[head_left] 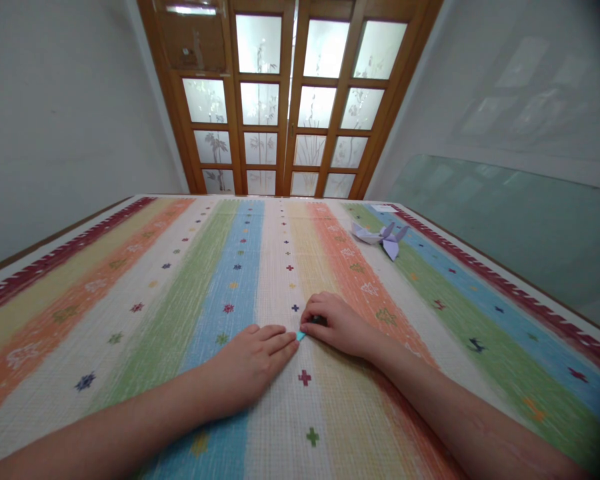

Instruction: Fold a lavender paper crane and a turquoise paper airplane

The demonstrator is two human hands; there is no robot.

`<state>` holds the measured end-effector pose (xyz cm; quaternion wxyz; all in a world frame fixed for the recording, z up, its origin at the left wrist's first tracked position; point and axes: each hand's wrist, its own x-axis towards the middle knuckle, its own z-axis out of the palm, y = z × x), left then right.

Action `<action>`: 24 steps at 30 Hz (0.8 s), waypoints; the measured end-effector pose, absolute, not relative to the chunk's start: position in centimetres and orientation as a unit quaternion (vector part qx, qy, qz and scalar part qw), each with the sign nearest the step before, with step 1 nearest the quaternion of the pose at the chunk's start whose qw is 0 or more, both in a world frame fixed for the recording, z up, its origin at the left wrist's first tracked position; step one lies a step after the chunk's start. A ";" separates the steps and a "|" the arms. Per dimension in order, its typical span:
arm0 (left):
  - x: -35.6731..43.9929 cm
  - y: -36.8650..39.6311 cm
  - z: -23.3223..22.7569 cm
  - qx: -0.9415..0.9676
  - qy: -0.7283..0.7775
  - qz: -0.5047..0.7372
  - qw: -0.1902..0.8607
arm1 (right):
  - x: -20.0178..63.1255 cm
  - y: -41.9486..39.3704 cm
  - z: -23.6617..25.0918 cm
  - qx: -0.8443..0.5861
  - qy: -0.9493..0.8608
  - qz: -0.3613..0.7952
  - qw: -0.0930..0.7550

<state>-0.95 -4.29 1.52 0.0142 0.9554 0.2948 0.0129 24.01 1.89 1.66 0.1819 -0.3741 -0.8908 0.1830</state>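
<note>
A small blue paper (301, 335) is pinched on the mat (180, 300) between both hands: left hand (253, 363) flat, right hand (337, 325) curled (paper mostly hidden). Creases are best pressed firmly, edges aligned.

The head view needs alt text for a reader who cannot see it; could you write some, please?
Two bare hands, left hand and right hand, press a small light-blue paper piece onto a striped mat. A folded lilac paper figure lies farther away, before wooden glazed doors.
</note>
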 end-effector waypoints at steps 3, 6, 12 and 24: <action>-1.0 -4.3 1.4 0.955 0.295 0.011 0.016 | 24.1 2.0 1.8 -0.371 -0.891 0.191 0.180; -1.0 -4.3 1.4 0.956 0.293 0.011 0.019 | 24.2 1.9 1.9 -0.371 -0.889 0.196 0.180; -0.9 -4.2 1.6 0.956 0.293 0.015 0.015 | 23.8 0.8 1.5 -0.398 -0.885 0.147 0.193; -0.9 -4.2 1.5 0.956 0.292 0.012 0.022 | 23.9 0.6 0.9 -0.428 -0.885 0.146 0.117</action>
